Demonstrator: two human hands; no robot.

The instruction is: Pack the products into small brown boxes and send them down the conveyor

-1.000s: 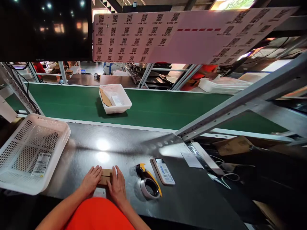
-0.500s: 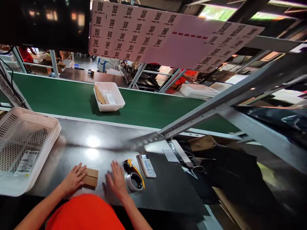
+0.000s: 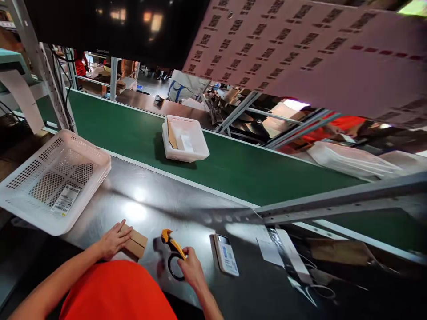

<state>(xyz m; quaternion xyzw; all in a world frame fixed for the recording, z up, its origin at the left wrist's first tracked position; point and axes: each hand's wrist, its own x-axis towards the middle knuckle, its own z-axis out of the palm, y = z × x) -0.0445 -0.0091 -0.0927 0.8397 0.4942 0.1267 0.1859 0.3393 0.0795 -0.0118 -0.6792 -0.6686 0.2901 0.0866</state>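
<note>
My left fingers (image 3: 122, 234) lie flat on the small carton (image 3: 136, 243); my right fingers (image 3: 187, 259) curl closed around the tape dispenser (image 3: 176, 248).

Nothing legible (blurred print on pink board (image 3: 300, 75), basket label (image 3: 66, 200), monitor (image 3: 116, 33))

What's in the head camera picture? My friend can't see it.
A left hand rests on a small cardboard box, and a right hand holds a yellow tape dispenser at a metal table. A white basket sits at left.

The box (image 3: 136, 244) is brown, the tape dispenser (image 3: 175, 245) yellow and black, and the conveyor belt (image 3: 253, 166) green.
</note>
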